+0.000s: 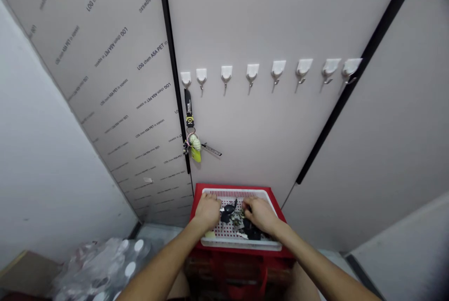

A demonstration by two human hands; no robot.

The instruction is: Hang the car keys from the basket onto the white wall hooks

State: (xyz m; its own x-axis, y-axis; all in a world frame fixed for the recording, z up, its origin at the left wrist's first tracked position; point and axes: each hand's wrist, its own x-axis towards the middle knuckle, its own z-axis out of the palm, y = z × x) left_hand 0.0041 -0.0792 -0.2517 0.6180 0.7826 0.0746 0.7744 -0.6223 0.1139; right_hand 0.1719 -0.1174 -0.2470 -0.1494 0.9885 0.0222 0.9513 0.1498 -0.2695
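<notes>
A white plastic basket (242, 244) with small holes holds a loose pile of dark keychains and small metal pieces that look like keys (237, 220). Over the basket's left side is my left hand (208, 210), its fingers curled down near a black keychain piece (228, 209). My right hand (259, 213) reaches in from the right, with thumb and fingers drawn together at the pile. Whatever either hand grips is hidden by the fingers or too small to name.
Under the basket is a red surface (195, 210). Several white adhesive hooks (252, 71) line the panel ahead; the leftmost carries a keychain (189, 109) with a black strap and yellow-green charm. Plastic-wrapped bottles (129, 268) stand at lower left, beside a cardboard box (30, 273).
</notes>
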